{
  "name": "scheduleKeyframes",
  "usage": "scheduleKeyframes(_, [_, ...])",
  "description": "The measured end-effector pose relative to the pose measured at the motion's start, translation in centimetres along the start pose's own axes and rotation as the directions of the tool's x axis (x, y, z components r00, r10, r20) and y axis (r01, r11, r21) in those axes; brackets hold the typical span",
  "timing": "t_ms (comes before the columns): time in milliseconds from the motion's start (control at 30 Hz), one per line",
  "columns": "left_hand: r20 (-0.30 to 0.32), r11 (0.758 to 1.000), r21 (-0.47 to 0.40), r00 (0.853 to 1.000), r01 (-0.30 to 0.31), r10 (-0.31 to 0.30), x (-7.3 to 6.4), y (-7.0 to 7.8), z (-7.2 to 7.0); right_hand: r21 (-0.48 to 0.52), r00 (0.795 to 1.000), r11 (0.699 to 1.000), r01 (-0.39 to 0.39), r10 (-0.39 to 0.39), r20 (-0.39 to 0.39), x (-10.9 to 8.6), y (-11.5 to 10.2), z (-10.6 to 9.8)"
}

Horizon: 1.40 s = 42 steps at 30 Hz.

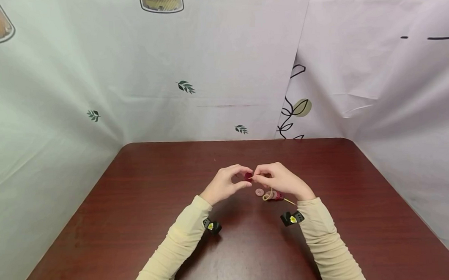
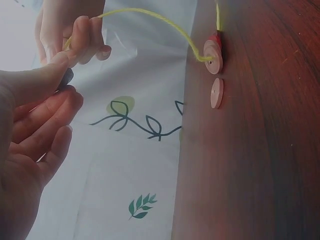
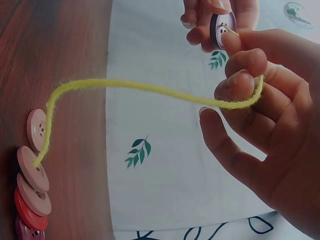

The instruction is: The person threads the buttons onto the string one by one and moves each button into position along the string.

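Above the table, my left hand (image 1: pixel 224 185) pinches a dark red button (image 1: pixel 248 177) at its edges between thumb and fingers. The button's holed face shows in the right wrist view. My right hand (image 1: pixel 281 181) pinches the end of a yellow yarn (image 3: pixel 140 87) between thumb and index finger, right at the holes of that button (image 3: pixel 226 31). From the right fingers the yarn arcs down to a row of strung buttons (image 3: pixel 33 201) on the table: pink, red and dark purplish red. Close beside the row lies a loose pink button (image 1: pixel 259 192).
The dark reddish-brown table (image 1: pixel 137 229) runs back to a white printed sheet (image 1: pixel 205 65) that hangs behind it and at both sides. A yellow yarn tail (image 1: pixel 290 201) sticks out of the row's right end, below the right hand.
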<state>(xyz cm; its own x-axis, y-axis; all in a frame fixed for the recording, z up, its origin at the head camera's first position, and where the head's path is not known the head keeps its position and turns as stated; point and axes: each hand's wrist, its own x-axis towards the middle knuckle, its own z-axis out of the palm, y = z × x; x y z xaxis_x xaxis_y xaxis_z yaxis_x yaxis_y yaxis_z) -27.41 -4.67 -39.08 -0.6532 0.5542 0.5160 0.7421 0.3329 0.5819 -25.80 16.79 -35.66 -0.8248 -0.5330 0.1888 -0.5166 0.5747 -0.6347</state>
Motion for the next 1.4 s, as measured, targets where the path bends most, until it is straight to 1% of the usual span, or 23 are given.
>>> scheduleKeyframes(233, [-0.009,0.999,-0.045,1.000,-0.009,0.009,-0.01,-0.19,0.05,-0.023,1.000,1.000,0.010,-0.010,-0.002,0.09,-0.04,0.04])
scheduleKeyframes(467, [-0.012,1.000,-0.021,1.000,-0.021,0.021,0.00,-0.13,-0.12,-0.032,1.000,0.999,0.016,-0.016,0.007,0.14,-0.19,0.05])
scheduleKeyframes(700, [-0.001,1.000,-0.017,1.000,-0.020,0.020,0.03,-0.14,-0.17,-0.017,1.000,1.000,0.021,-0.021,0.016,0.13,-0.38,0.21])
scheduleKeyframes(967, [0.004,0.999,-0.017,0.999,-0.041,0.041,0.09,-0.03,-0.10,-0.003,1.000,1.000,-0.012,0.012,0.021,0.17,-0.31,0.48])
scheduleKeyframes(1100, [-0.003,0.999,-0.013,0.999,-0.045,0.045,0.10,0.05,-0.10,0.011,0.999,1.000,-0.021,0.021,0.033,0.17,-0.27,0.50])
scheduleKeyframes(1400, [-0.042,0.999,-0.033,0.998,-0.043,0.041,0.18,0.19,-0.03,0.038,0.999,0.999,-0.005,0.004,0.034,0.23,-0.28,0.35])
